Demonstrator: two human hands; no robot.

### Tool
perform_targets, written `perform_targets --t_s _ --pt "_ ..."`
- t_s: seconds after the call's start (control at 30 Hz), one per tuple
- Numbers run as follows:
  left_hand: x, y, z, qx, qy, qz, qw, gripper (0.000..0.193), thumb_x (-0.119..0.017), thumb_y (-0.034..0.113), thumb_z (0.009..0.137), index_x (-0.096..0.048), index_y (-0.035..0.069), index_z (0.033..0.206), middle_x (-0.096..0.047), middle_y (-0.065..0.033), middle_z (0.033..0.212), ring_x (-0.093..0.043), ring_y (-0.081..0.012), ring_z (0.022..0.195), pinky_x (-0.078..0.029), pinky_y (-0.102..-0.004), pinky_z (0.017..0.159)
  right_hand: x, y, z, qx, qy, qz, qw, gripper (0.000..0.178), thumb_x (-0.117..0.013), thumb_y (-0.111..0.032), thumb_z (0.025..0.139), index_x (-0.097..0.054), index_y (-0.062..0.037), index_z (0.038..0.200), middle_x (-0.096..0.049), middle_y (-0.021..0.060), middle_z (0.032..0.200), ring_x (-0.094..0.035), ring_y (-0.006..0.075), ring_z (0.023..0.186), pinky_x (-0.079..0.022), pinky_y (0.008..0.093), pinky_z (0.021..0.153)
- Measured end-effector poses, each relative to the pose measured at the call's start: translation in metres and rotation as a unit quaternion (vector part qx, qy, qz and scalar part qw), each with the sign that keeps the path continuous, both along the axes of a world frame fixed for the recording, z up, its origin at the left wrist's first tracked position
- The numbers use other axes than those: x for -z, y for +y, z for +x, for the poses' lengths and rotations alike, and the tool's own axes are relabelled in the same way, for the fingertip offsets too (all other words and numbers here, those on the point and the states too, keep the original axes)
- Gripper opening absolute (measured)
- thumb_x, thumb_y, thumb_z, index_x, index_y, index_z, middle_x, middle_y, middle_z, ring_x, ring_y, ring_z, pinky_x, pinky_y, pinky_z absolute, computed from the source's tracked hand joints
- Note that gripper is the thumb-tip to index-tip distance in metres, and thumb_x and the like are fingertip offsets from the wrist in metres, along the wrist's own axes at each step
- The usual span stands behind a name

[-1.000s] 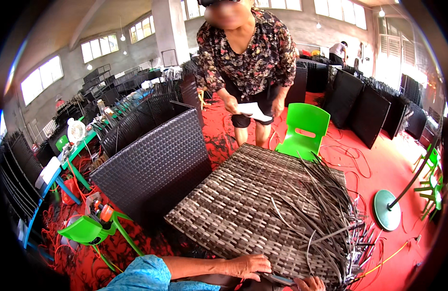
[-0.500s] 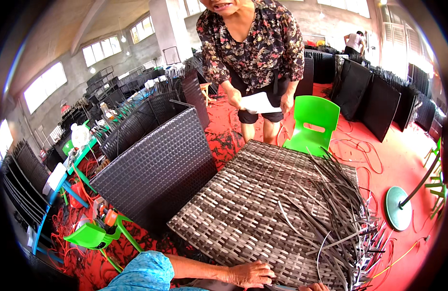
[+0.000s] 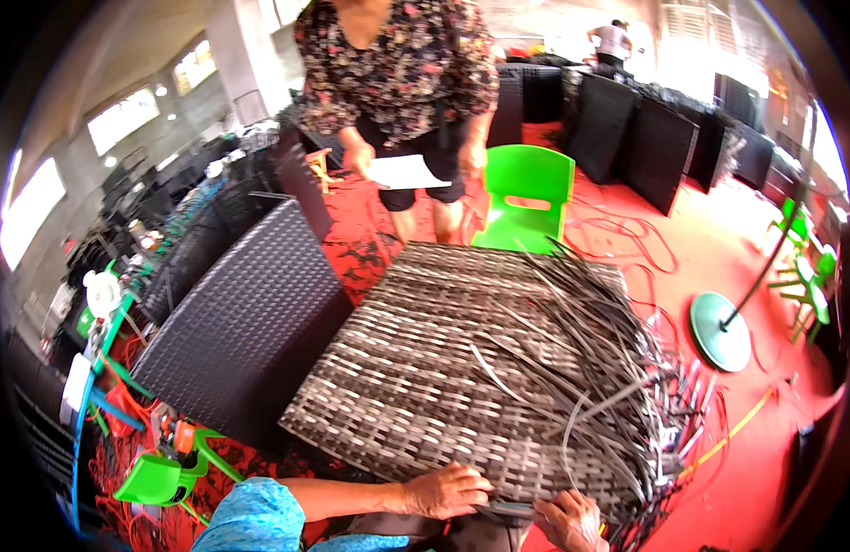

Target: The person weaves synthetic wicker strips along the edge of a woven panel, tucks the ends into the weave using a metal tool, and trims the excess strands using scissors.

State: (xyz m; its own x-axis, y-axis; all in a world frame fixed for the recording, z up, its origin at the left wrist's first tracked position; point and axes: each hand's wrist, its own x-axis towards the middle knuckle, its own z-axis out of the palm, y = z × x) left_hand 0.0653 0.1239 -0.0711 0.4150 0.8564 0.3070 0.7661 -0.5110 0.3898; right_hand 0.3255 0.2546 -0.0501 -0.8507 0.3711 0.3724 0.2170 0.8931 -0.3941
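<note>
A woven panel (image 3: 416, 368) of mottled grey-brown plastic strips lies before me, its near edge at my lap. My left hand (image 3: 448, 490) grips this edge, fingers bent over the top. To its right, my right hand (image 3: 572, 520) is closed at the same edge around a flat grey strip (image 3: 510, 508) that runs between the two hands. The ends of what it grips are partly hidden under the fingers. Many loose dark strips (image 3: 595, 368) fan over the panel's right side, and one pale strip (image 3: 568, 442) curls down toward my right hand.
Across the panel stands a person (image 3: 397, 83) holding a white sheet (image 3: 407, 172), beside a green chair (image 3: 524, 198). A dark woven panel (image 3: 250, 322) leans at left, near a small green chair (image 3: 154, 480). At right, a round green base (image 3: 719, 331) with a pole stands on the red floor.
My view has tilted down and turned right, so the scene sits further left and higher. My right hand shows more fully at the near edge. My left hand keeps its place on the panel.
</note>
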Motion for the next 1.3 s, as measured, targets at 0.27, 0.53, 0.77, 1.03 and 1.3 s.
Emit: perform_targets --t_s 0.27,0.53,0.77,1.03,1.3 --pt "-0.007 0.002 0.001 0.003 0.013 0.025 1.000 0.034 -0.069 0.021 0.077 -0.056 0.012 0.108 -0.052 -0.0053 0.118 -0.051 -0.0244 0.104 -0.041 -0.0376 0.087 0.009 -0.013 0.003 0.043 0.014 0.018 0.999 0.030 -0.074 -0.024 0.068 -0.065 -0.0192 0.096 -0.054 -0.0005 0.081 -0.055 0.0201 0.077 -0.044 0.0384 0.068" --pt "-0.004 -0.001 0.003 -0.008 0.040 0.049 0.998 0.033 -0.065 0.027 0.082 -0.056 0.013 0.110 -0.051 -0.0040 0.118 -0.051 -0.0221 0.103 -0.039 -0.0360 0.086 0.027 -0.080 -0.002 0.172 0.094 0.083 0.977 0.030 -0.072 -0.020 0.069 -0.066 -0.0224 0.099 -0.057 0.0005 0.107 -0.053 0.0234 0.093 -0.040 0.0406 0.079" --pt "-0.003 -0.004 0.004 -0.020 0.062 0.073 0.995 0.037 -0.070 0.025 0.077 -0.059 0.014 0.110 -0.054 -0.0022 0.118 -0.053 -0.0209 0.102 -0.041 -0.0350 0.084 0.025 -0.093 -0.037 0.214 0.046 0.023 0.975 0.037 -0.074 -0.023 0.068 -0.065 -0.0208 0.103 -0.056 -0.0008 0.106 -0.051 0.0240 0.092 -0.038 0.0411 0.078" --pt "-0.006 -0.007 0.015 -0.056 -0.022 0.060 0.996 0.033 -0.072 0.023 0.073 -0.063 0.017 0.104 -0.056 -0.0028 0.115 -0.054 -0.0224 0.103 -0.041 -0.0366 0.085 0.031 -0.092 -0.045 0.175 0.049 0.030 0.983 0.024 -0.069 -0.022 0.073 -0.062 -0.0163 0.095 -0.057 -0.0014 0.101 -0.051 0.0230 0.089 -0.038 0.0412 0.077" --pt "-0.009 -0.015 0.048 -0.062 -0.015 0.125 0.990 0.024 -0.068 0.016 0.071 -0.063 0.013 0.094 -0.058 -0.0041 0.111 -0.053 -0.0237 0.109 -0.040 -0.0401 0.092 0.022 -0.117 -0.028 0.194 0.066 -0.205 0.957 0.023 -0.067 -0.022 0.079 -0.059 -0.0092 0.097 -0.065 0.0103 0.068 -0.064 0.0284 0.059 -0.050 0.0390 0.055"
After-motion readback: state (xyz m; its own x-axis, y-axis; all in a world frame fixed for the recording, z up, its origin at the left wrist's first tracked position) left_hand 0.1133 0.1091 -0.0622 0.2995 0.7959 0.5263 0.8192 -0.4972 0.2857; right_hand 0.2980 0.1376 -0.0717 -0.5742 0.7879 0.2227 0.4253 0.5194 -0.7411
